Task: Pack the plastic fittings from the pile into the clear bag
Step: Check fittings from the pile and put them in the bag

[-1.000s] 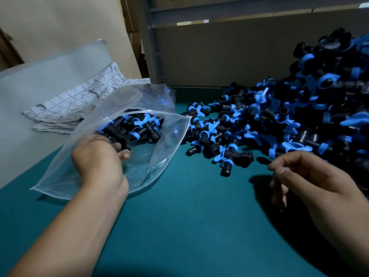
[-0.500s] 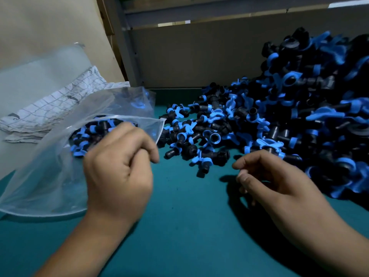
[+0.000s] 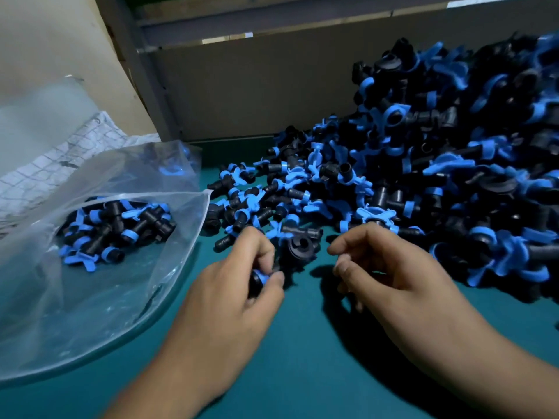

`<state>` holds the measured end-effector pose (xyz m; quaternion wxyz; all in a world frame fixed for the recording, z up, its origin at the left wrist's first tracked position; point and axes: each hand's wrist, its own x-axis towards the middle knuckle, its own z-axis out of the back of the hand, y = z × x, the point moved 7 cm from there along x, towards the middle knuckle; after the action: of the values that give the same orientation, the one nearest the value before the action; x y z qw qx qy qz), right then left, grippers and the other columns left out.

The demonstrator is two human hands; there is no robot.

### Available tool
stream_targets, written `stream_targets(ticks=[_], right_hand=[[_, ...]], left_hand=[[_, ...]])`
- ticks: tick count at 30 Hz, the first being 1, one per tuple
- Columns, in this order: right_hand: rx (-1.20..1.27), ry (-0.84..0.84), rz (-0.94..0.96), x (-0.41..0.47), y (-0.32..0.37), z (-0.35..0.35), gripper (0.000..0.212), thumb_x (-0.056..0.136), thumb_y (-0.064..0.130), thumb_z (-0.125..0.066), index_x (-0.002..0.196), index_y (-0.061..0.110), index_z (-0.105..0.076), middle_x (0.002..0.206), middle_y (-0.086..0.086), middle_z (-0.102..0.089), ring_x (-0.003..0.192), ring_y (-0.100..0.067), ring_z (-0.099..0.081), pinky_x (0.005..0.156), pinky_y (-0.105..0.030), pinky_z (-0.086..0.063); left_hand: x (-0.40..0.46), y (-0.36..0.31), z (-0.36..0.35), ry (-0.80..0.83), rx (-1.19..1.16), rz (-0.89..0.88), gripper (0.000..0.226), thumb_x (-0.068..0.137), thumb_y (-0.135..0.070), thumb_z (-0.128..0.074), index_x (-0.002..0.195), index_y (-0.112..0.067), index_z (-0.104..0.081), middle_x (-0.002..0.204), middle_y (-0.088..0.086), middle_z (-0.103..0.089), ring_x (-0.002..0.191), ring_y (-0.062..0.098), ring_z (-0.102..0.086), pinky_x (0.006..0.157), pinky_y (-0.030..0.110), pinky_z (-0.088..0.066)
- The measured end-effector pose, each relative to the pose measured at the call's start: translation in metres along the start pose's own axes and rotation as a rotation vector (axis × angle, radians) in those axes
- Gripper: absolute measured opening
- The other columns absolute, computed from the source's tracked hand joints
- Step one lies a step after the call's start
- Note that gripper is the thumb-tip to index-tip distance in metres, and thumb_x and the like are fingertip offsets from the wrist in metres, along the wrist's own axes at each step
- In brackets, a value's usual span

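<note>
A large pile of black and blue plastic fittings (image 3: 423,176) covers the right and back of the teal table. The clear bag (image 3: 99,279) lies open at the left with several fittings (image 3: 118,231) inside. At the pile's near edge my left hand (image 3: 233,291) pinches a black fitting with a blue ring (image 3: 260,278) between thumb and fingers. To its right, my right hand (image 3: 393,276) hovers at the pile's edge with fingers loosely curled and nothing visible in them.
The teal table top (image 3: 302,358) stretches toward me. A grey panel wall (image 3: 257,92) stands behind the pile. A gridded white cloth (image 3: 60,164) and a frosted plastic sheet (image 3: 39,116) lie behind the bag at the left.
My left hand has left the bag and moved right to the pile's edge, where it now pinches a fitting. My right hand stays near the pile.
</note>
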<state>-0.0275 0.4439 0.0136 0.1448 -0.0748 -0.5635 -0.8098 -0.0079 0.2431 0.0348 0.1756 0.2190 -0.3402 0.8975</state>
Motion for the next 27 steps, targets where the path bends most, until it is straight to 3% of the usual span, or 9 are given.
stream_targets(ticks=[3,6,8,10,14,16,19,24,27], right_hand=[[-0.111,0.026,0.065,-0.002,0.006,-0.002,0.028,0.093,0.035,-0.071,0.118,0.045,-0.061,0.110,0.017,-0.069,0.091,-0.007,-0.069,0.075,-0.024,-0.055],[-0.240,0.080,0.130,-0.004,0.012,-0.006,0.053,0.079,0.058,-0.073,0.128,0.051,-0.054,0.124,0.029,-0.060,0.096,0.004,-0.066,0.077,-0.011,-0.050],[-0.095,0.072,0.079,-0.003,0.009,-0.006,0.056,0.078,0.065,-0.079,0.125,0.050,-0.054,0.123,0.024,-0.065,0.092,-0.009,-0.071,0.075,-0.029,-0.060],[0.136,0.085,0.010,0.000,0.006,-0.005,0.052,0.076,0.054,-0.084,0.120,0.046,-0.059,0.118,0.011,-0.070,0.087,-0.026,-0.073,0.074,-0.050,-0.062],[0.309,0.256,0.018,-0.001,0.014,-0.017,0.032,0.084,0.033,-0.085,0.111,0.027,-0.070,0.096,-0.015,-0.070,0.079,-0.039,-0.068,0.065,-0.031,-0.055],[0.337,0.229,-0.004,0.001,0.012,-0.014,0.022,0.083,0.033,-0.081,0.096,0.020,-0.070,0.084,-0.015,-0.065,0.069,-0.030,-0.064,0.061,-0.029,-0.051],[0.378,0.153,-0.072,0.005,0.005,-0.007,0.026,0.085,0.037,-0.078,0.086,0.013,-0.067,0.071,-0.010,-0.061,0.064,-0.024,-0.064,0.059,-0.029,-0.052],[0.345,0.132,-0.110,0.004,0.001,-0.006,0.038,0.081,0.051,-0.075,0.083,0.014,-0.067,0.070,-0.011,-0.064,0.064,-0.027,-0.069,0.062,-0.031,-0.054],[0.422,0.119,-0.077,0.005,0.004,-0.007,0.018,0.087,0.026,-0.080,0.089,0.013,-0.069,0.079,-0.017,-0.065,0.069,-0.029,-0.071,0.061,-0.033,-0.057]], left_hand=[[-0.001,0.011,-0.002,0.036,-0.509,0.160,0.021,0.088,-0.039,-0.061,0.099,-0.023,-0.052,0.072,0.006,-0.063,0.063,0.024,-0.059,0.062,0.037,-0.053],[0.000,0.010,-0.002,0.063,-0.700,0.168,0.019,0.088,-0.034,-0.063,0.094,-0.020,-0.053,0.067,0.009,-0.061,0.059,0.024,-0.054,0.057,0.033,-0.050],[0.001,0.014,0.000,0.072,-0.803,0.193,0.019,0.088,-0.032,-0.064,0.092,-0.016,-0.054,0.061,0.010,-0.055,0.056,0.024,-0.049,0.052,0.033,-0.043],[0.001,0.017,-0.003,0.117,-0.902,0.230,0.024,0.088,-0.032,-0.065,0.093,-0.011,-0.055,0.060,0.011,-0.053,0.055,0.025,-0.046,0.050,0.034,-0.038],[0.001,0.019,-0.008,0.189,-0.947,0.264,0.027,0.089,-0.033,-0.068,0.096,-0.009,-0.059,0.061,0.011,-0.054,0.056,0.024,-0.048,0.052,0.031,-0.041],[0.002,0.022,-0.008,0.170,-0.932,0.310,0.030,0.088,-0.038,-0.069,0.093,-0.009,-0.062,0.059,0.009,-0.051,0.053,0.023,-0.044,0.051,0.030,-0.038],[0.003,0.029,-0.008,0.127,-0.919,0.396,0.035,0.085,-0.044,-0.071,0.087,-0.011,-0.060,0.055,0.009,-0.044,0.048,0.021,-0.036,0.049,0.026,-0.033],[0.003,0.029,-0.010,0.109,-0.932,0.425,0.032,0.081,-0.046,-0.072,0.082,-0.015,-0.064,0.053,0.010,-0.044,0.045,0.020,-0.037,0.044,0.024,-0.036],[0.003,0.030,-0.006,0.084,-0.943,0.396,0.027,0.078,-0.042,-0.076,0.087,-0.018,-0.069,0.065,0.010,-0.058,0.054,0.018,-0.050,0.047,0.024,-0.042]])
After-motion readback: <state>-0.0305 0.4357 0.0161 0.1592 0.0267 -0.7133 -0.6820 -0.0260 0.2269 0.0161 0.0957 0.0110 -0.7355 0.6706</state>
